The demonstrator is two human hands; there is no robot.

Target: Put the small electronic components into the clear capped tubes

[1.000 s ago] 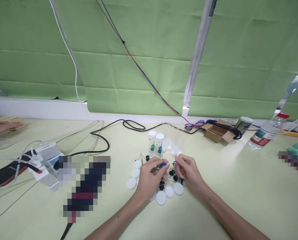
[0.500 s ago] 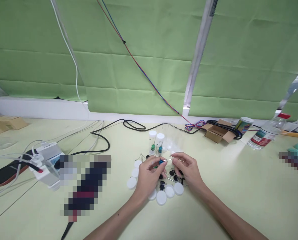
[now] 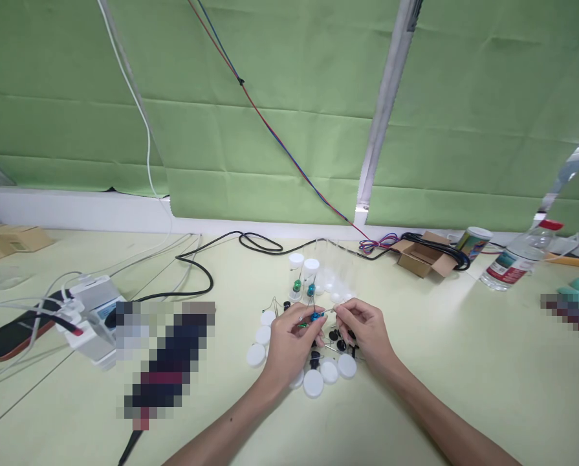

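My left hand [image 3: 295, 336] is closed in a pinch on a small blue part [image 3: 317, 316] with thin metal wires. My right hand [image 3: 363, 327], also pinching, grips the end of the wire [image 3: 328, 310] that sticks out to the right of the blue part. Behind the hands stand clear tubes with white caps, one holding a green part [image 3: 297, 285] and one a teal part [image 3: 311, 289]. Black parts with wire legs [image 3: 315, 360] lie under and between the hands, partly hidden. Several round white caps [image 3: 313, 383] lie in front and to the left.
Clear empty-looking tubes [image 3: 340, 265] lie behind my hands. At the back right are an open cardboard box [image 3: 422, 259] with black cable, a can [image 3: 474, 243] and a water bottle [image 3: 515, 259]. On the left are a white power strip [image 3: 90, 323] and a blurred-out dark object [image 3: 170, 362].
My right fingertips have closed in on the wire and shifted slightly down. The blue part has moved a little to the right and shows more between the left fingers.
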